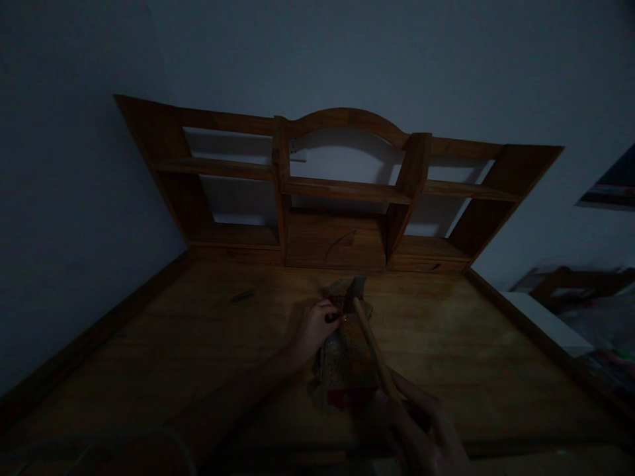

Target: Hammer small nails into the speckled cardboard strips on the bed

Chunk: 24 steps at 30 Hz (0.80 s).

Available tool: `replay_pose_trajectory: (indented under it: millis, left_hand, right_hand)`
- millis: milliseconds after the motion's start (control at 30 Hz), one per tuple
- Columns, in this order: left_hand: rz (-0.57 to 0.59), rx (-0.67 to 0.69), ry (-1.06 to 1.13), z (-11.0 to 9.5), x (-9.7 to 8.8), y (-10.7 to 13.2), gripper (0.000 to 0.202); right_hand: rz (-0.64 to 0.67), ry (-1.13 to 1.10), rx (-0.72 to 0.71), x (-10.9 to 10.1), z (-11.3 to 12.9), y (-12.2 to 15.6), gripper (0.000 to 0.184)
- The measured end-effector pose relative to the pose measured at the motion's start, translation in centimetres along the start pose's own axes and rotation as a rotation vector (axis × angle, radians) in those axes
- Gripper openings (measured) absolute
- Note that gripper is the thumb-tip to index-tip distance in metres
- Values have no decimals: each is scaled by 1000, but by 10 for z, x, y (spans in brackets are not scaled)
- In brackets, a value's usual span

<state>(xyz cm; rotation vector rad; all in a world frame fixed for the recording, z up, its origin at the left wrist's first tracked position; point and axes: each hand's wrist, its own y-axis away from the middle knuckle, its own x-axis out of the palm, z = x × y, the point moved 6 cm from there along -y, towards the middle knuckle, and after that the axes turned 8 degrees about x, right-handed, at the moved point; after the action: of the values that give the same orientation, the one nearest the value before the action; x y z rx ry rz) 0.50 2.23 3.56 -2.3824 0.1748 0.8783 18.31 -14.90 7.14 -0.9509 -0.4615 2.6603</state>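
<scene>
My right hand [421, 423] grips the wooden handle of a hammer [370, 337] low down, at the bottom of the view. The hammer's dark head [357, 287] is over the far end of a dark-speckled board or block [350, 363], which has red at its near end and ragged material around its edges. At that far end, my left hand [315, 324] rests with thumb and fingers pinched together. A tiny glint shows by the fingertips, but darkness hides what they hold.
The block lies on a wooden desk [198, 344] with raised side edges. A small dark strip [242, 295] lies on the left. Across the back stands a wooden shelf unit [342, 192] against the wall. To the right are a white surface [546, 322] and a wooden chair back [580, 281].
</scene>
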Motion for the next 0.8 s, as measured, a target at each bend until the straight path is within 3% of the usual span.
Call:
replay_pose_trajectory:
  millis: [267, 467, 633, 800]
  left_hand:
    - [-16, 11, 28, 2, 1, 1, 14]
    - [3, -8, 11, 0, -1, 1, 14]
    - [-20, -21, 43, 3, 1, 2, 13]
    - [-10, -54, 100, 9, 5, 2, 14]
  right_hand:
    - [-73, 103, -74, -14, 6, -1, 23]
    - [14, 74, -40, -4, 9, -2, 22]
    - [-22, -21, -85, 2, 0, 4, 23]
    - [-52, -1, -107, -6, 1, 5, 22]
